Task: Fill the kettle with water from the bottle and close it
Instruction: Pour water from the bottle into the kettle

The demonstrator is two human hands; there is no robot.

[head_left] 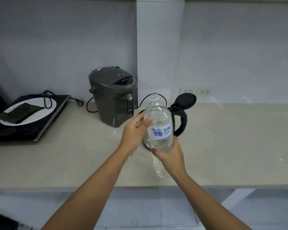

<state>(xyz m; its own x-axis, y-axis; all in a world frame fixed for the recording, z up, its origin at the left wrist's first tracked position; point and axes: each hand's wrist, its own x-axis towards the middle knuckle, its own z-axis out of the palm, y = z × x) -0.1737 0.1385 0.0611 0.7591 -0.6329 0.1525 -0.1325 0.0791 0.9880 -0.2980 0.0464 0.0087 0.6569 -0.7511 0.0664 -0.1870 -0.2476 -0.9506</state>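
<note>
Kettle (181, 123) and bottle (158, 120) sat together at the middle of the pale counter (231, 138) as I watched from my end, the kettle mostly hidden behind the bottle, with only its black handle, shiny lower body and base showing. Its round black lid (187, 100) stood flipped up at the far right of it, so the kettle was open. I held the clear bottle up in front of the kettle, tilted with its uncapped neck pointing away and slightly left, water visible inside and a white label with blue print across the middle. My right hand (171, 155) was wrapped around the lower part of the bottle, gripping it from the near side. My left hand (135, 131) was on the bottle's upper left side, thumb laid across the shoulder and fingers curled behind. To the far left of the kettle stood a grey water boiler (113, 97) with a black cord (90, 107) trailing from it. Further left lay a black cooktop (30, 130) carrying a white plate (32, 115). Two wall sockets (196, 91) sat on the wall behind the kettle.
</note>
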